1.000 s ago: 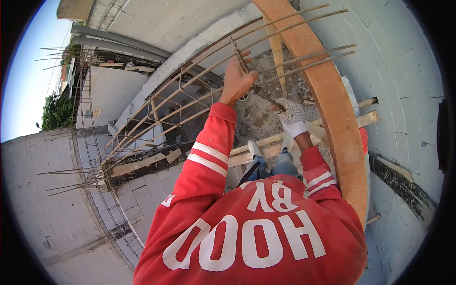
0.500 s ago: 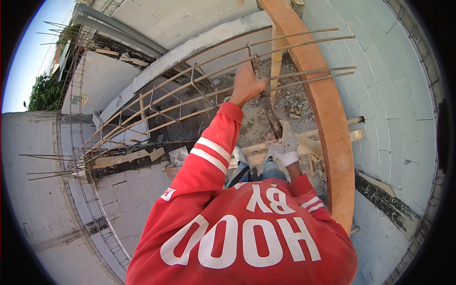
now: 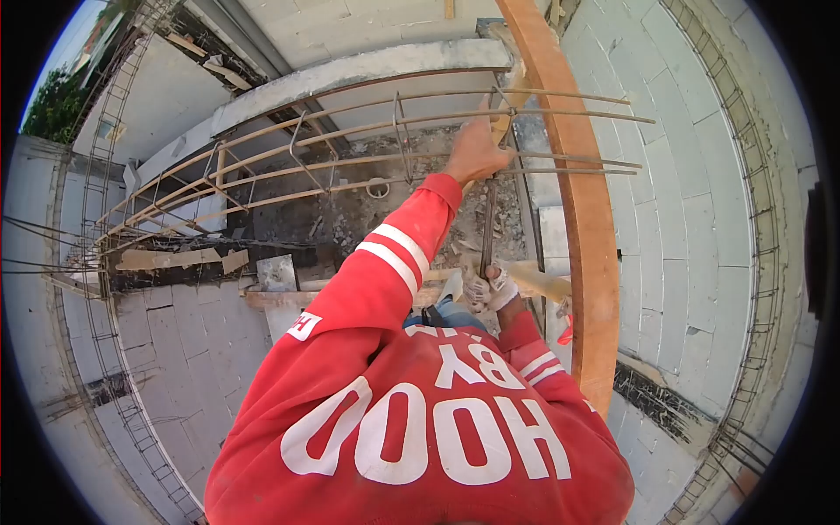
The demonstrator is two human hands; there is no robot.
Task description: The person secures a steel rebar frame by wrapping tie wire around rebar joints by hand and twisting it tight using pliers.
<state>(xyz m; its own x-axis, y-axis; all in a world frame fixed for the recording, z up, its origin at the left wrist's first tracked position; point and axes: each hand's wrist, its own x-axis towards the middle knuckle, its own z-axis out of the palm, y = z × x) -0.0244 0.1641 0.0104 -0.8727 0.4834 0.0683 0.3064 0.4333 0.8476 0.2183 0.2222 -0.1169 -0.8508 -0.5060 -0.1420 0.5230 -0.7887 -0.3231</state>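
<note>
Rebar [image 3: 401, 122] stretched over a wooden beam [image 3: 582, 201] in the head view, a bare left hand [image 3: 478, 153] against the rebar, its grip impossible to tell, while a gloved right hand [image 3: 490, 289] clasped a dark tool [image 3: 488, 223] below.

White capitals before me: "HOOD" [image 3: 446, 437] and "BY" [image 3: 481, 366] on the red sweatshirt [image 3: 411, 394]; sleeve label [image 3: 302, 326], too small to read fully.

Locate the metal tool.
In the head view, the metal tool is right of centre, extending from the gloved right hand toward the rebar cage, left of the wooden plank.
</note>
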